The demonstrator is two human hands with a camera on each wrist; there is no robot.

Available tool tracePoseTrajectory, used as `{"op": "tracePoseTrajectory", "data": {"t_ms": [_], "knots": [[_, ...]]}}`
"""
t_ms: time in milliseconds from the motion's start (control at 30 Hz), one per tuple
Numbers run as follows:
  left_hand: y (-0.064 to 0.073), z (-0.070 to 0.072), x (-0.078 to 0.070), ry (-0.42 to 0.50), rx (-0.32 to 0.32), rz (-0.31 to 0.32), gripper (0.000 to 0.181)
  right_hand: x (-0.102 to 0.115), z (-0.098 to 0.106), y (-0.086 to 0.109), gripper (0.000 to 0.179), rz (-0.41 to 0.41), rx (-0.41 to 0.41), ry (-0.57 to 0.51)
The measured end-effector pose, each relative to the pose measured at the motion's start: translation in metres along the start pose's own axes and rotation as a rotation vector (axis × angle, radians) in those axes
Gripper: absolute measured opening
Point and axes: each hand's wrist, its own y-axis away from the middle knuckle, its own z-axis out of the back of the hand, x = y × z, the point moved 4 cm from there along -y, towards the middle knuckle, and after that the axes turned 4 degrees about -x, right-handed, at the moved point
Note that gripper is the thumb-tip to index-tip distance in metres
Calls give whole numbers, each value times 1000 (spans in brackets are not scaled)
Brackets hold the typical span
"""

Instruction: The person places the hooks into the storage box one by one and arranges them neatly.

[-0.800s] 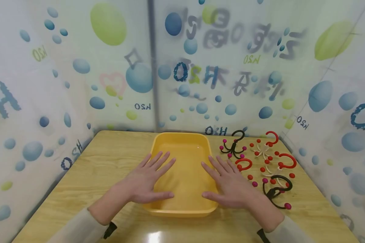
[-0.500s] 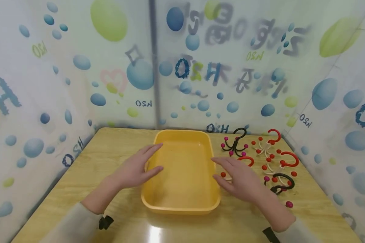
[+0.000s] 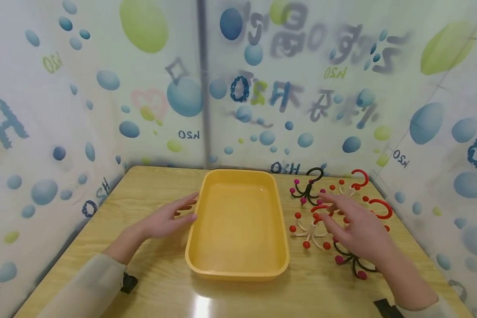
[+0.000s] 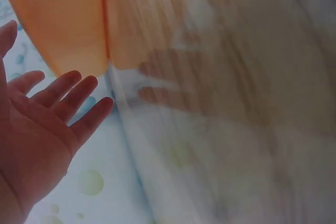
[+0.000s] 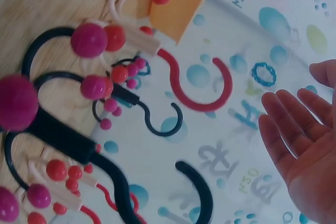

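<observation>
Five branching hook hangers lie on the table, right of the yellow tray; some are partly hidden by the right hand, which hovers over the group, its grip fairly wide and holding nothing. The left hand is beside the tray's left rim, its grip also wide and without an object; whether its fingertips touch the rim, I cannot tell.

The cream-armed hanger with a red hook, nearest the tray, looks light and stiff. Its ball tips are probably smooth and slippery, and the thin arms look likely to snag on neighbours, so the straight central stem seems the best hold. Its long axis runs along that stem, the hook pointing away from the person and slightly right, the arms fanning out around the nearer end. The rear black hanger points much the same way.

The tray looks like light, rigid, smooth plastic, best held by opposite long rims; its long axis runs near to far.
</observation>
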Motion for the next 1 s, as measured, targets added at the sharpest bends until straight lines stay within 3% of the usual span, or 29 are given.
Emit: {"op": "tracePoseTrajectory", "data": {"t_ms": [233, 400, 500, 767, 1000], "knots": [[-5, -2, 5, 29, 51, 29, 77, -23, 12, 11, 52, 56, -108, -21], [-3, -4, 9, 36, 90, 112, 78, -40, 20, 15, 50, 73, -160, -73], [-3, -6, 12, 40, 105, 150, 78, -53, 25, 18, 46, 30, -155, -111], [-3, -6, 14, 49, 110, 170, 78, -96, 38, 31, 31, -221, -30, -91], [-3, -6, 15, 65, 119, 177, 78, -122, 38, 48, 28, -283, 38, -108]]}}
